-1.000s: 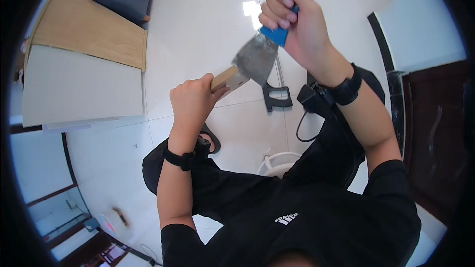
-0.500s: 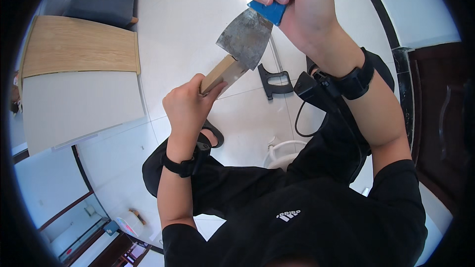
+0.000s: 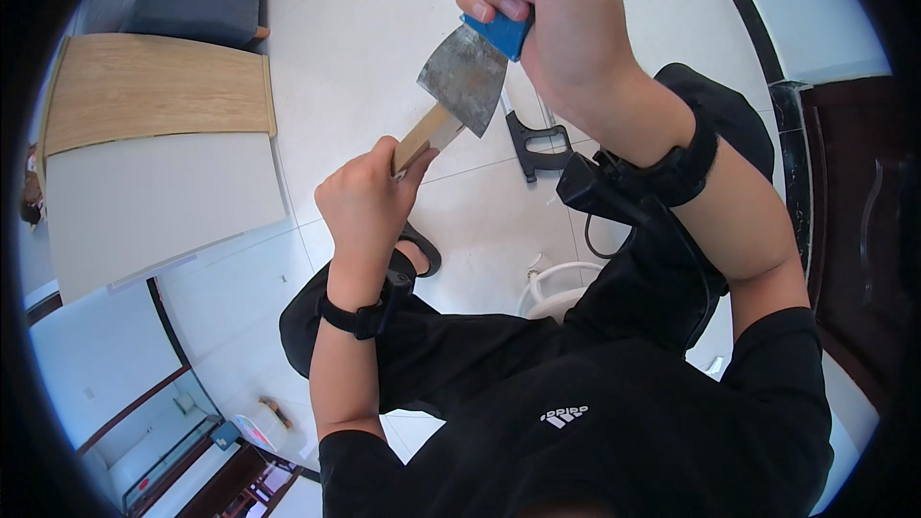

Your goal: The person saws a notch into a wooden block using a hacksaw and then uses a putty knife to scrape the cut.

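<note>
My left hand (image 3: 366, 189) grips a short wooden block (image 3: 422, 135) at mid-frame, its upper end angled up to the right. In my right hand (image 3: 566, 38), at the top, is a scraper with a blue handle (image 3: 494, 34) and a wide, worn metal blade (image 3: 460, 80). The blade's lower edge lies at the upper end of the block; whether it touches cannot be told exactly. Behind them a saw with a black handle (image 3: 525, 149) lies on the tiled floor, partly hidden by the blade and my hand.
A wood and white cabinet (image 3: 163, 201) stands at the left, below a grey cushioned piece of furniture (image 3: 192, 14). A dark wooden door (image 3: 854, 221) is at the right. Between my legs is part of a white stool (image 3: 547, 297); my sandalled foot (image 3: 413, 247) rests on the floor.
My right hand has moved up and left with the scraper. My left hand and the block have shifted slightly up and left.
</note>
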A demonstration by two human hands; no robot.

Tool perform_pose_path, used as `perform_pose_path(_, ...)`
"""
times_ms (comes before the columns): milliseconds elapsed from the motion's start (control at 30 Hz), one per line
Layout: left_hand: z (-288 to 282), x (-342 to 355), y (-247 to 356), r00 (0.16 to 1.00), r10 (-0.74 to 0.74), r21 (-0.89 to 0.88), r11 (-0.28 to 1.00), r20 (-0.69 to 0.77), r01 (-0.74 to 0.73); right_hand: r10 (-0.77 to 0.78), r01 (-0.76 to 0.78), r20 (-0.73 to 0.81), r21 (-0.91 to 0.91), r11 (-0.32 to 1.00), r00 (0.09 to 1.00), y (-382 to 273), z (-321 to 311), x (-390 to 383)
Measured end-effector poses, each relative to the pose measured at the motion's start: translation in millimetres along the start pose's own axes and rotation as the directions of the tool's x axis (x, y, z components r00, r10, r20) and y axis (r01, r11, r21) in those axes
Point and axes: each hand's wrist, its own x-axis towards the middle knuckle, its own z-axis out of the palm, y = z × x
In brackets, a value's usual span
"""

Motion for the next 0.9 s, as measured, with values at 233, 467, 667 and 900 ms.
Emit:
perform_pose_path(233, -2.3, 2.5, 1.6, 1.0, -0.013, -0.034, 0.999, 0.002, 0.013, -0.019, 0.017, 0.038, 0.048, 0.999, 0.999, -5.6, -5.7, 6.7)
perform_pose_path(467, -0.8, 0.7, -0.8, 1.0, -0.011, 0.003, 1.0, 0.012, 0.011, -0.228, 0.286, 0.21, -0.312, 0.906, 0.951, 22.8, 1.0, -4.6)
perform_pose_path(667, 9.0, -2.7, 1.0, 0.995, 0.008, 0.083, 0.996, 0.096, -0.016, -0.238, 0.308, 0.214, -0.402, 0.862, 0.947, 53.7, -2.9, -11.9)
perform_pose_path(900, 14.0, -7.1, -2.0, 0.977, -0.048, 0.025, 0.999, 0.209, 0.043, -0.132, 0.235, 0.245, -0.46, 0.857, 0.961, 56.3, -4.9, -8.6)
